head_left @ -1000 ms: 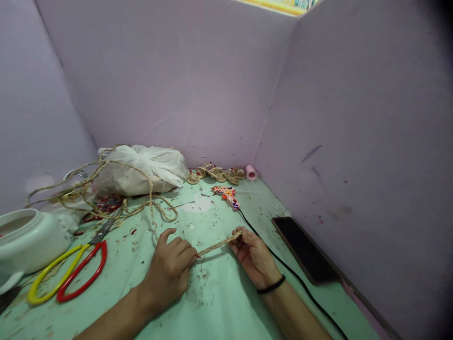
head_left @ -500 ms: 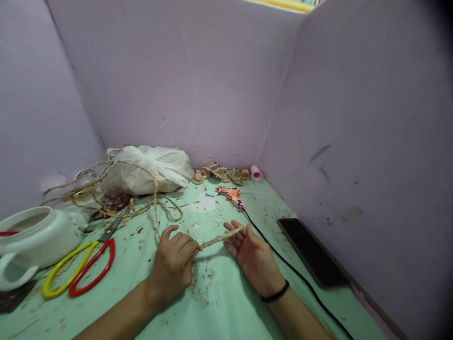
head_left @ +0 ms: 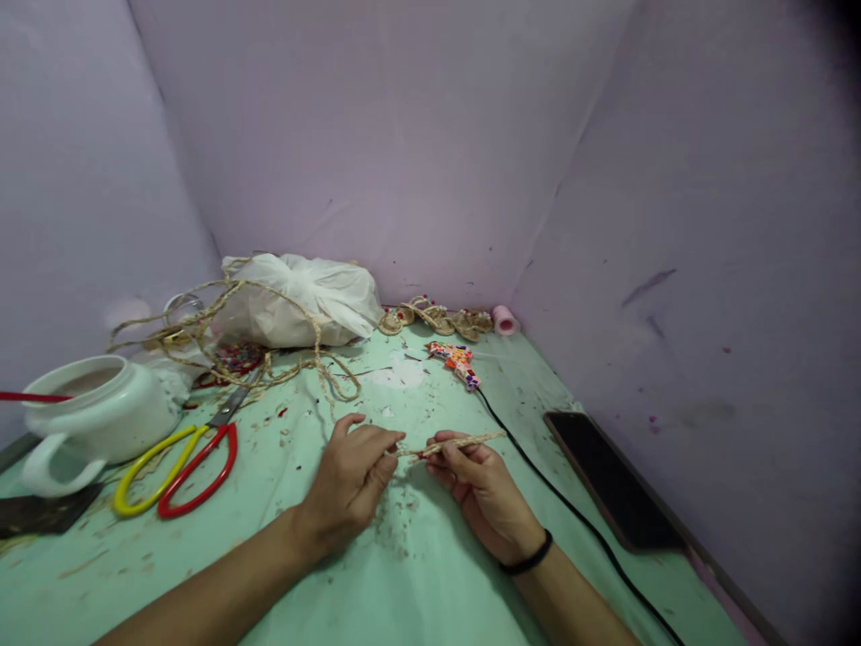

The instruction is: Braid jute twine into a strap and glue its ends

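A braided straw cord (head_left: 481, 439) stretches between my two hands above the green table cover. My left hand (head_left: 353, 484) is closed on it, thumb and fingers pinched together. My right hand (head_left: 485, 493), a black band at its wrist, pinches the cord near its end, and the tip pokes out to the right past the fingers. A small red spot shows on the cord by the right fingertips. Behind my left hand the rest of the cord runs back to a loose tangle (head_left: 202, 327) of the same braid.
Left lie scissors (head_left: 171, 484) with yellow and red handles, beside a white teapot (head_left: 100, 417). At the back are a white plastic bag (head_left: 302, 296), woven straw pieces (head_left: 434, 318), a pink spool (head_left: 504, 320) and a patterned glue gun (head_left: 457, 362). A phone (head_left: 612, 480) lies right of its black cable (head_left: 558, 507).
My right hand has gone from a loosely opened palm at the cord's tip to a pinch farther down, close to my left hand. The view has shifted slightly.
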### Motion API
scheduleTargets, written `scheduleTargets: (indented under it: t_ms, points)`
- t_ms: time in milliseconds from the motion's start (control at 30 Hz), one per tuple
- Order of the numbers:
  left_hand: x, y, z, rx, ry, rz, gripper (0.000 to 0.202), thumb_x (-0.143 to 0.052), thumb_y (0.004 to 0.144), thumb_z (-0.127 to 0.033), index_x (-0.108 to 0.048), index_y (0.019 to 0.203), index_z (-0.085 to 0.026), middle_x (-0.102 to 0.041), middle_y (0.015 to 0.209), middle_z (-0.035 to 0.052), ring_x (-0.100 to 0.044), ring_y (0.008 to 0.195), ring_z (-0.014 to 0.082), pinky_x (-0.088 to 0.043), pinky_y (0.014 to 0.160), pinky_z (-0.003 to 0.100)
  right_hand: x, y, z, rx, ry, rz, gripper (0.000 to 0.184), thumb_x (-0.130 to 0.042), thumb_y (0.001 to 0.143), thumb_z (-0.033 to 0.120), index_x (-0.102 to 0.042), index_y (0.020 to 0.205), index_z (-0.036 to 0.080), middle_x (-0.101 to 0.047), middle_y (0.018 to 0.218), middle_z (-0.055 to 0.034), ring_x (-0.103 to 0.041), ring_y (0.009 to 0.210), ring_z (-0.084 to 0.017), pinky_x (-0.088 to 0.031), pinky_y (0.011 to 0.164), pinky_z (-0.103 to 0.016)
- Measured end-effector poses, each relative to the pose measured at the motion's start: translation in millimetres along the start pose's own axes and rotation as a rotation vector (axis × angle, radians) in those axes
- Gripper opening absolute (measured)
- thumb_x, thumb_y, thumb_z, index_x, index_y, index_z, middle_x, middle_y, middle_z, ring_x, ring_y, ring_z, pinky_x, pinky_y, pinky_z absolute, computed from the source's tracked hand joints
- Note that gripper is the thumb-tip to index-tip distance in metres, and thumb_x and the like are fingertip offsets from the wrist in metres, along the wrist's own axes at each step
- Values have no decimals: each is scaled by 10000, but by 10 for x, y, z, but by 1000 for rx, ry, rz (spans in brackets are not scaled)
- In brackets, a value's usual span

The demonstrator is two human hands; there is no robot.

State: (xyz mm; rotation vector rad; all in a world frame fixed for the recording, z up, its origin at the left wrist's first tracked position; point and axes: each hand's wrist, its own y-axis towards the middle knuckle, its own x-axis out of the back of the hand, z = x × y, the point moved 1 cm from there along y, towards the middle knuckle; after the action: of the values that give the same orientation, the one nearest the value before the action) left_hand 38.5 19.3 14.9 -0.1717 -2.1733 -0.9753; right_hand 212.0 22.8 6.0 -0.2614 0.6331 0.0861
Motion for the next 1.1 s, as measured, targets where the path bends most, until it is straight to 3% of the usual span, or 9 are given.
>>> scheduleTargets:
  t_ms: [67,200,467,567,667,767,900,1033,1100]
  points:
    - [5,-12,27,15,1,-46,269,-416,861,-208,-520,1104,-164,-658,909,70,-592,843,179,-333,925,451,19,7,24,5,10,-12,264,-824,561,253,-690,762,145,-702,735,-18,-636,662,-112,-507,676,-229]
    - [-1,2,-29,-66,56,-93,199,-538,791,-189,-577,985,-177,-656,861,59,-588,817,186,-325,932,465,-5,0,9,6,12,-1,273,-826,556,257,-686,761,143,-705,724,-30,-646,671,-129,-508,677,-242]
    - [-22,11,-79,-40,51,-105,180,-451,825,-116,-611,778,-183,-622,659,-3,-552,635,129,-324,917,450,-20,-10,-55,38,-46,37,309,-819,558,267,-689,820,166,-708,809,-49,-638,760,-167,-491,766,-310]
    - [-15,-5,-54,-22,57,-71,191,-442,822,-121,-603,737,-178,-606,635,-2,-543,616,128,-326,911,449,86,-9,70,230,-159,-131,416,-789,595,320,-661,979,224,-675,1014,-64,-613,901,-214,-456,836,-371]
    - [5,-2,-46,-58,54,35,188,-441,802,-122,-595,709,-176,-588,617,1,-539,618,135,-324,915,451,158,-70,239,580,-541,-306,357,-743,655,297,-669,1002,258,-646,1077,-58,-559,1003,-243,-378,921,-404]
    - [49,30,-62,-120,52,178,183,-450,787,-138,-596,684,-178,-566,593,-2,-534,605,135,-325,915,449,107,-157,279,784,-952,-144,282,-695,697,215,-705,971,283,-664,1029,-50,-541,1003,-249,-348,930,-384]
    - [141,112,-87,-110,57,272,211,-442,803,-181,-603,667,-170,-569,587,1,-534,593,132,-320,924,453,-44,-221,103,577,-1178,296,232,-602,783,223,-715,974,294,-701,787,-41,-582,714,-197,-417,689,-320]
    - [342,255,-78,-63,22,308,148,-546,772,-287,-636,810,-176,-646,750,30,-583,738,166,-287,971,450,-117,-218,-23,170,-800,207,171,-636,756,331,-731,777,190,-624,580,-16,-504,499,-121,-386,486,-243]
    - [546,333,-43,-6,10,226,297,-591,737,-359,-623,964,-170,-652,954,74,-572,912,208,-336,939,403,-111,-205,-33,-86,-490,125,226,-726,657,367,-704,711,149,-608,563,-6,-500,470,-98,-391,442,-212]
